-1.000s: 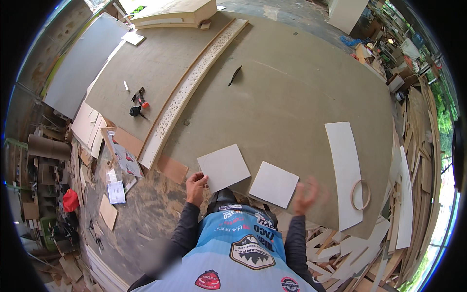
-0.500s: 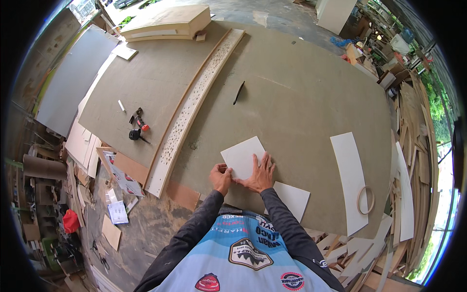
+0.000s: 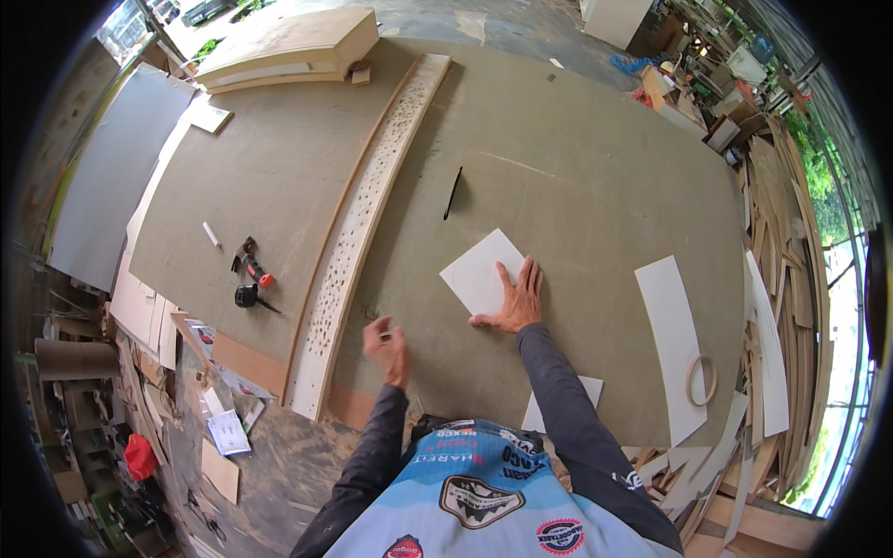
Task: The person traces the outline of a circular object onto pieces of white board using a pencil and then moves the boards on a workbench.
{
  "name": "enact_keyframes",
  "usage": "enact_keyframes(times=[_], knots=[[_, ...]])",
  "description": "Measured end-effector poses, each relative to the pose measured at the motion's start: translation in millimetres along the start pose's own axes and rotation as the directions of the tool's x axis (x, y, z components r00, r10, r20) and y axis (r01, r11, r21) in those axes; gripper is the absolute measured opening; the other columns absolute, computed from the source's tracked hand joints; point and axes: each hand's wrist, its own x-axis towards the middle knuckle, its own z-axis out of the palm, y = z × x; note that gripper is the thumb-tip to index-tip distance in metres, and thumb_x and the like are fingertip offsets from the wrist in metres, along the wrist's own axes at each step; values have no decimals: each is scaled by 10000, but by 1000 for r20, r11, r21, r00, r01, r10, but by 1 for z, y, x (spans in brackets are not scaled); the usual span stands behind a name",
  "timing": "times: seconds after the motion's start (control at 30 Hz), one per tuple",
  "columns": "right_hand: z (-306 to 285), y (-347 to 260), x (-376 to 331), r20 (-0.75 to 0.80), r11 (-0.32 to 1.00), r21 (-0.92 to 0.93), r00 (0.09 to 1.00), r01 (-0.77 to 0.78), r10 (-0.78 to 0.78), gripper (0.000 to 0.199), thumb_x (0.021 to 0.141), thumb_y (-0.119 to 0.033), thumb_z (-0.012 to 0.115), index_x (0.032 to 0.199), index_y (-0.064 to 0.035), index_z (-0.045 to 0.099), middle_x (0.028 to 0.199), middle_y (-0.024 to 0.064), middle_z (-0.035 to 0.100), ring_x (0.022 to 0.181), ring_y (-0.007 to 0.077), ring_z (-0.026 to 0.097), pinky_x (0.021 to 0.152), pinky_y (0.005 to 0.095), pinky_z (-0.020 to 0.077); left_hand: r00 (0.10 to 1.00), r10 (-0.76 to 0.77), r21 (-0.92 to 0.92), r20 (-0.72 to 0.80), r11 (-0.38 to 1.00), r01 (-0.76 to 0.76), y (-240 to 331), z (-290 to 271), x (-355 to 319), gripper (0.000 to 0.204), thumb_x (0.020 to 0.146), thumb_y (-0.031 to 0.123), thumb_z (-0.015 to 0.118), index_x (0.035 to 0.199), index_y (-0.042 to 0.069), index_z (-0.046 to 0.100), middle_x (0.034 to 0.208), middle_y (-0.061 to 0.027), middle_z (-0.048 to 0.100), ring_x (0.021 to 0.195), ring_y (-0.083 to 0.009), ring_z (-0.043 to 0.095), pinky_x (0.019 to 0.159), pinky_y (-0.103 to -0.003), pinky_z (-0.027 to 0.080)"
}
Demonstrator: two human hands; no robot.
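Note:
A white square panel [image 3: 481, 279] lies at an angle on the large table. My right hand [image 3: 517, 299] rests on its right side, fingers spread and pressed down, thumb stretched along the near edge. Left of the panel, my left hand [image 3: 387, 353] is lifted clear of it, slightly blurred. Its fingers are loosely bent, apart from the thumb, and nothing shows in them. Beyond the panel lies a thin black pen-like stick [image 3: 453, 193]. A second white panel [image 3: 588, 392] is partly covered by my right forearm.
A long board with holes [image 3: 358, 219] crosses the table at left. Past it lie a hammer [image 3: 249, 263], a tape measure [image 3: 247, 296] and a white marker-like stick [image 3: 212, 234]. At right are a curved white strip [image 3: 662, 325] and a ring [image 3: 690, 381]. Wood scraps [image 3: 786, 242] are piled beyond.
My left hand has let go of the panel's near corner and swung left. The panel has shifted a little away and turned, my right hand staying on it.

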Motion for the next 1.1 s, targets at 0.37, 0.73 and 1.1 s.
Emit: enact_keyframes(times=[0.37, 0.73, 1.1], knots=[[-23, 7, 85, 64, 992, -29, 991, 119, -117, 1393, 467, -806, 848, 1634, -257, 321, 1664, 342, 76, 1552, 520, 76, 1271, 604, 99, 947, 140, 592, -289, 804, 61, -87, -160, 40, 316, 877, 118, 675, 1177, 19, 652, 1274, -193, 583, 1250, -389, 514, 1074, -511, 389], [-32, 11, 125, 119, 985, -40, 979, 171, -165, 1361, 487, -753, 869, 1638, -279, 319, 1674, 340, 105, 1555, 510, 122, 1275, 594, 123, 948, 38, 615, -316, 769, 174, -79, -150, 46, 316, 898, 195, 678, 1168, 34, 640, 1253, -162, 596, 1228, -367, 527, 1072, -500, 371], [-26, 6, 130, 87, 984, -46, 982, 169, -165, 1351, 494, -740, 883, 1633, -265, 334, 1664, 361, 111, 1551, 521, 125, 1273, 598, 119, 948, 279, 607, 154, 730, -314, -50, -129, 51, 498, 916, 145, 679, 1392, 52, 562, 1527, -202, 490, 1400, -384, 453, 1144, -519, 334]])
